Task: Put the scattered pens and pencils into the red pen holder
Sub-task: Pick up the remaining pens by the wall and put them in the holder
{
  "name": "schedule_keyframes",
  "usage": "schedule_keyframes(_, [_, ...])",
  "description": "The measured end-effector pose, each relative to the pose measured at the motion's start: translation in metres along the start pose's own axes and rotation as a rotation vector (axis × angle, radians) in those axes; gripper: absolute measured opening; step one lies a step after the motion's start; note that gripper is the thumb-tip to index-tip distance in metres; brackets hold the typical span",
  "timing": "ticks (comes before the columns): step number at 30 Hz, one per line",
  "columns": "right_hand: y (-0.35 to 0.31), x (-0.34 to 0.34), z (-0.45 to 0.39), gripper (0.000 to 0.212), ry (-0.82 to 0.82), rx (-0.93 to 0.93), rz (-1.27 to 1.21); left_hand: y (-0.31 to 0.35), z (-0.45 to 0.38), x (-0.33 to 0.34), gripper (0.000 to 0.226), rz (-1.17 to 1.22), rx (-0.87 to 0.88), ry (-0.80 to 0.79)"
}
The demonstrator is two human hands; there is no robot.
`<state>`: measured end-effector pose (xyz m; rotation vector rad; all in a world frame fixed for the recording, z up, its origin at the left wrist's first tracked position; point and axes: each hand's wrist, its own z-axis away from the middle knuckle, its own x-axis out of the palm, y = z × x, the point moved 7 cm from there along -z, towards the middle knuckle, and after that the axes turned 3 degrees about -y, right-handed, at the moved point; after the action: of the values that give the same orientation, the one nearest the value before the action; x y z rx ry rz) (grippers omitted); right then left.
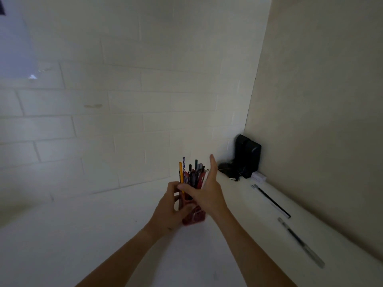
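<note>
- The red pen holder [193, 216] stands on the white desk [103, 235], just in front of the person, and it is already crowded with pens and pencils; a yellow pencil [181, 172] and a blue patterned one [183, 164] stick up tallest at the left of the bunch.
- The left hand [170, 210] is wrapped around the holder's left side, fingers curled against it, steadying it on the desk.
- The right hand [204, 189] is spread flat and open, palm turned toward the bunch, thumb reaching across the front of the pens; I see nothing pinched in it, so it looks to be patting or squaring the bunch rather than carrying anything.
- Most of the job looks done, judging by how full the holder is.
- What is left, as far as I can see: a black pen [271, 200] lying along the right edge of the desk by the side wall, and a second clear-barrelled pen [300, 242] nearer the person on the same edge. Both are well apart from the holder.
- In the far corner sits a black device [247, 155] with tangled cords and a small white box [258, 176] beside it; none of this lies between the holder and the loose pens.
- The desk between holder and pens is bare, so the reach looks unobstructed; the tight packing of the holder is the likelier nuisance.
</note>
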<state>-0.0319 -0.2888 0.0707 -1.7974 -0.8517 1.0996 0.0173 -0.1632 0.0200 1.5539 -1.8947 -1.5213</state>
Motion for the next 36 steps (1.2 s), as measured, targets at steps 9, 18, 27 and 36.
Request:
schedule_keyframes(9, [0.003, 0.015, -0.024, 0.067, 0.017, -0.035, 0.07, -0.007, -0.004, 0.001, 0.053, -0.071, -0.015, 0.006])
schedule_keyframes(18, [0.006, 0.009, -0.021, 0.041, 0.021, -0.104, -0.047, -0.009, -0.006, 0.0, 0.065, -0.045, -0.02, -0.031])
schedule_keyframes(27, [0.013, 0.013, -0.016, 0.082, -0.135, 0.007, 0.094, -0.006, -0.006, 0.002, 0.065, -0.023, -0.019, -0.027])
schedule_keyframes(36, [0.072, -0.069, 0.01, 0.052, 0.068, 0.201, 0.174, -0.009, -0.005, -0.001, 0.075, 0.002, -0.114, -0.05])
